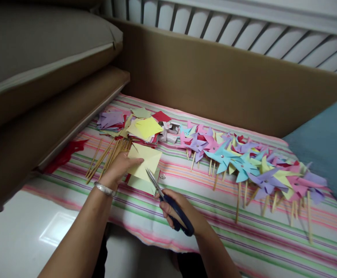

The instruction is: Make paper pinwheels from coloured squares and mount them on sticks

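My left hand (pixel 122 166) pinches a pale yellow paper square (pixel 149 155) by its left side, thumb lying on top. A dark slit shows near the square's upper left corner. My right hand (pixel 177 206) grips scissors (pixel 164 196) with dark blue handles, and the blade tips meet the square's lower right part. Whether the blades are cutting paper right now is hard to tell. Beneath the held square lies a pale green paper square (pixel 141 185) on the striped cloth. Small shiny bits (pixel 162 176) rest just right of it.
Wooden sticks (pixel 110 156) lie left of my left hand. Behind are stacks of coloured paper (pixel 147 129) and a small open box (pixel 172 127). Many finished pinwheels (pixel 243 162) spread across the right. Red material (pixel 67 154) lies far left, by stacked cushions (pixel 70 96). A brown board (pixel 200 77) stands behind.
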A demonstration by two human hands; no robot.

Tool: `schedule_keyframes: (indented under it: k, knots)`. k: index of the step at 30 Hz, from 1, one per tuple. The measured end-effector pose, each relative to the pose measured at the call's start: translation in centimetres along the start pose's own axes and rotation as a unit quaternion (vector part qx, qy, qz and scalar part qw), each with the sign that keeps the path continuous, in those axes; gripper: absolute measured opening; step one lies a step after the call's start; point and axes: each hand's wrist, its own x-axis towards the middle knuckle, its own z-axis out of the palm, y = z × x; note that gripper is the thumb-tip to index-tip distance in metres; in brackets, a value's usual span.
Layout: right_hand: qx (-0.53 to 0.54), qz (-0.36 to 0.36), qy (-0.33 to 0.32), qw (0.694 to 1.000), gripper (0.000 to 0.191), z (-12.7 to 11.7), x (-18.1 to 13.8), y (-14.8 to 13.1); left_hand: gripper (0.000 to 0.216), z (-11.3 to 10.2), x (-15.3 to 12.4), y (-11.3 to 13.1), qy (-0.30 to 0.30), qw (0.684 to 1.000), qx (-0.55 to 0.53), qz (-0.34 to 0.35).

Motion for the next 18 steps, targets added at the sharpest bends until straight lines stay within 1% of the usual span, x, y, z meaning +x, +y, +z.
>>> schedule_keyframes:
  k: [9, 13, 18]
  knots:
    - [-0.007, 0.034, 0.002, 0.999, 0.039, -0.07, -0.12, -0.15, 0.046, -0.17, 0.07, -0.17, -0.03, 0.999, -0.008, -0.005]
    - [-0.011, 0.022, 0.008, 1.0, 0.038, 0.01, -0.02, -0.21, 0.046, 0.21, -0.19, 0.03, -0.032, 0.999, -0.009, -0.011]
    - [-0.02, 0.013, 0.042, 0.999, 0.042, 0.47, 0.21, -0.46, 0.046, 0.63, -0.31, 0.03, -0.017, 1.0, 0.008, -0.001]
